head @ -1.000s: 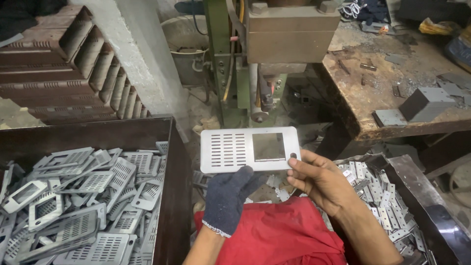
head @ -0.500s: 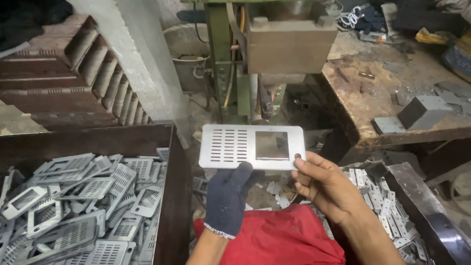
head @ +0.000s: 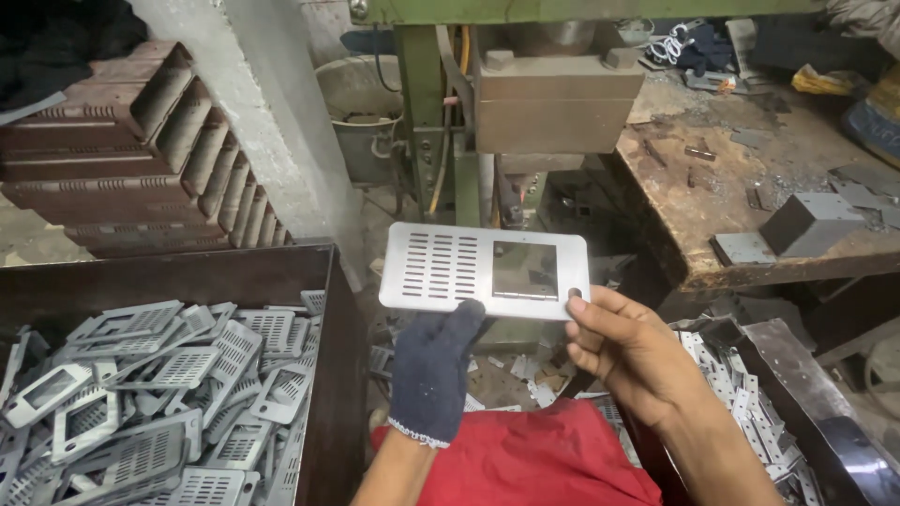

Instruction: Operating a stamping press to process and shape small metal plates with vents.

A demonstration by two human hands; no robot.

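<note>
Two hands hold one stamped metal plate (head: 485, 271) up flat in front of the press machine (head: 525, 103), above the red cloth (head: 525, 464) on the lap. Left hand (head: 433, 375) wears a dark knit glove, fingers pressed together under the plate's lower edge, thumb side reaching the bottom rim near the middle. Right hand (head: 630, 354) is bare, thumb on top at the plate's lower right corner, other fingers curled beneath, so a pinch on that corner. Plate is light grey, rounded corners, rows of slots on its left half, a square window cut on its right half; held level, slightly tilted toward the camera. Bin (head: 333, 309) at left is full of similar slotted plates (head: 159, 403), heaped loose. Tray (head: 797, 375) at right holds small metal offcuts (head: 741, 394). Wooden bench (head: 750, 187) at upper right carries a grey metal block (head: 811, 220) and scraps. Stacked brown channel pieces (head: 141, 159) at upper left. Step looks like checking or positioning the single plate between press and bins; judged only from the pose. Any further handling calls for keeping both grips on the lower edge so the thin sheet stays level and clear of sharp edges.
</note>
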